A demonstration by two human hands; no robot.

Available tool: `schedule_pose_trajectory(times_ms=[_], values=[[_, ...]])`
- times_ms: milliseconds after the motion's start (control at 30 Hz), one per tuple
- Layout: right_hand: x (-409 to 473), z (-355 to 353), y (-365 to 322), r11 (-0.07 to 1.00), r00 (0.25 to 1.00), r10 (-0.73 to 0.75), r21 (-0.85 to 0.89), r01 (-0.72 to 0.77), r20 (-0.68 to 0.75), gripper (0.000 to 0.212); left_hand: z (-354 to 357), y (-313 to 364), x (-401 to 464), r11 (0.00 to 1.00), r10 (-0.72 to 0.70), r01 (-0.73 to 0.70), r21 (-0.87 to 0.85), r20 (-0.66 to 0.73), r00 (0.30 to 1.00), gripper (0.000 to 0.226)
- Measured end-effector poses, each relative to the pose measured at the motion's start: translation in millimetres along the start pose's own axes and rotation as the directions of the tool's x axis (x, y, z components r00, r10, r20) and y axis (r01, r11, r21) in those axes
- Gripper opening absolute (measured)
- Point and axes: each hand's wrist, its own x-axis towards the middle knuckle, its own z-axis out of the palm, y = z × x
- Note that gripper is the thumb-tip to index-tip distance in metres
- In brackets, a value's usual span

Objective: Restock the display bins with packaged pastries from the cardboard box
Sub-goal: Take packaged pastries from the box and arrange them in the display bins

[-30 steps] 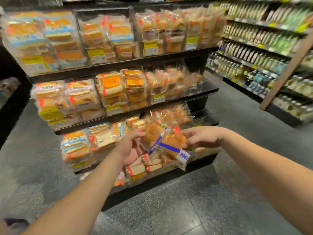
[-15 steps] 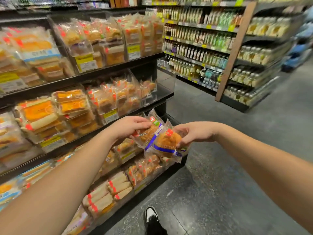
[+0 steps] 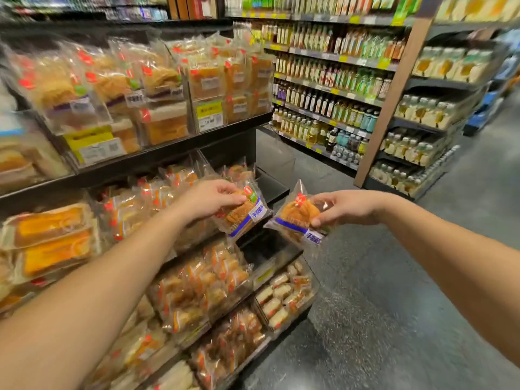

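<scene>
At frame centre, the left hand (image 3: pixel 209 199) and right hand (image 3: pixel 347 208) each pinch a clear-wrapped golden pastry, one (image 3: pixel 244 216) and the other (image 3: pixel 298 218), probably ready for the dark empty bin (image 3: pixel 263 249) below.

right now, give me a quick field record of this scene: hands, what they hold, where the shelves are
left hand: grips left pastry pack from above
right hand: pinches right pastry pack at its right side
packs: clear wrap, blue band, apart from each other
position: both held in front of the middle shelf's right end
display bins: mostly stocked with wrapped pastries
dark bin: below the packs, looks unfilled
bottle shelves: across the aisle
cardboard box: not in view
</scene>
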Motion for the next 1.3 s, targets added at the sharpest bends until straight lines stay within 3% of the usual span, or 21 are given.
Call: schedule_pose_trajectory(times_ms=[167, 367, 467, 600, 867, 1167, 1233, 1300], values=[[34.0, -45.1, -13.8, 0.998, 0.996, 0.027, 0.059, -0.021, -0.091, 0.063, -25.2, -2.7, 62.0, 0.998, -0.028, 0.026, -0.056, -0.030, 0.999, 0.037], [78.8, -92.2, -39.7, 0.997, 0.985, 0.021, -0.069, -0.033, -0.174, 0.029, -43.2, -0.7, 118.6, 0.999, -0.047, 0.048, 0.016, -0.070, 0.996, 0.043], [109.9, -122.4, -50.5, 0.955, 0.963, -0.024, -0.290, -0.057, -0.267, 0.041, -47.4, -1.1, 145.0, 0.994, -0.069, 0.076, 0.074, -0.088, 0.994, 0.048], [154.4, -160.8, -70.6, 0.747, 0.914, -0.148, -0.649, -0.146, -0.377, 0.063, -45.8, 1.2, 177.1, 0.975, -0.100, 0.119, 0.186, -0.110, 0.989, 0.049], [250.9, -196.2, -87.8, 0.496, 0.956, -0.259, -0.868, 0.007, -0.140, 0.059, -12.6, -1.8, 232.5, 0.919, -0.206, 0.227, 0.323, -0.097, 0.974, 0.054], [340.1, -189.5, -60.8, 0.328, 0.975, -0.198, -0.930, 0.166, 0.104, 0.061, 36.2, -30.6, 249.7, 0.803, -0.405, 0.347, 0.484, 0.016, 0.914, 0.062], [353.4, -183.7, -54.7, 0.316, 0.972, -0.174, -0.926, 0.205, 0.155, 0.058, 42.4, -36.8, 251.3, 0.783, -0.449, 0.373, 0.498, 0.036, 0.893, 0.053], [364.5, -177.8, -47.8, 0.294, 0.966, -0.159, -0.924, 0.244, 0.204, 0.055, 47.7, -42.5, 254.3, 0.749, -0.465, 0.363, 0.554, 0.050, 0.884, 0.025]])
